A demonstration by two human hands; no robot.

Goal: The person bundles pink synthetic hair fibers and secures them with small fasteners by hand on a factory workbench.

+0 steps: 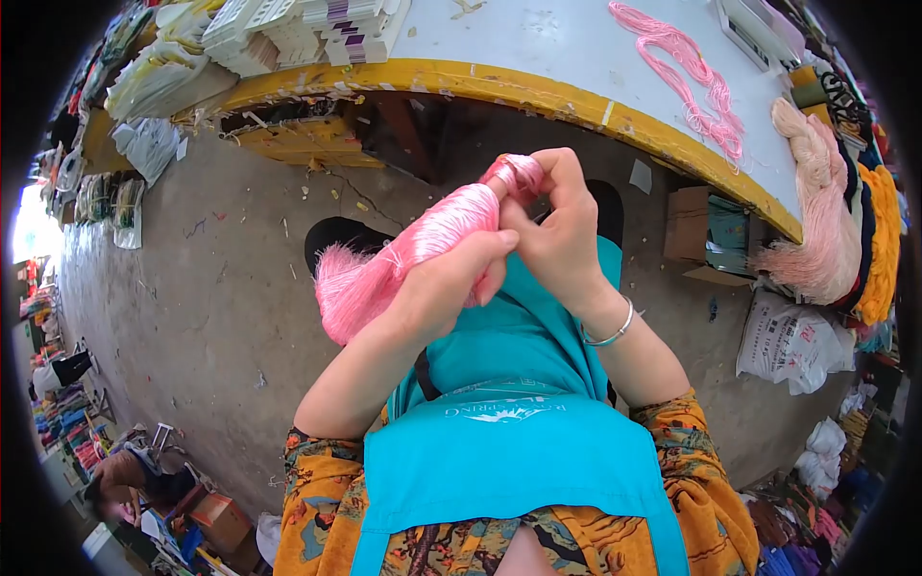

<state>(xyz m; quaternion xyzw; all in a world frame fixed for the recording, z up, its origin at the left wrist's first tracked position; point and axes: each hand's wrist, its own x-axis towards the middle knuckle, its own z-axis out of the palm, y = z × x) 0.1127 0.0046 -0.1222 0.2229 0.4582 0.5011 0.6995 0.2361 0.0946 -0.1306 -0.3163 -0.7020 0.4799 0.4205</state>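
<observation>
A thick bundle of glossy pink thread [423,240] hangs over my lap, its loose fringed end at the left and a twisted loop at its upper right end. My left hand [451,278] is closed round the bundle near its narrow part, thumb on top. With bent fingers, my right hand [557,221] grips the twisted loop at the top. The two hands nearly touch. Below them lies a turquoise apron [519,442].
A table with a yellow edge [480,77] curves ahead, bearing a loose pink skein [682,77], stacked white cards [298,34] and pale pink and orange yarn bundles [816,202] at the right. A cardboard box [687,226] and white bag [788,336] stand below. A person [125,480] is lower left.
</observation>
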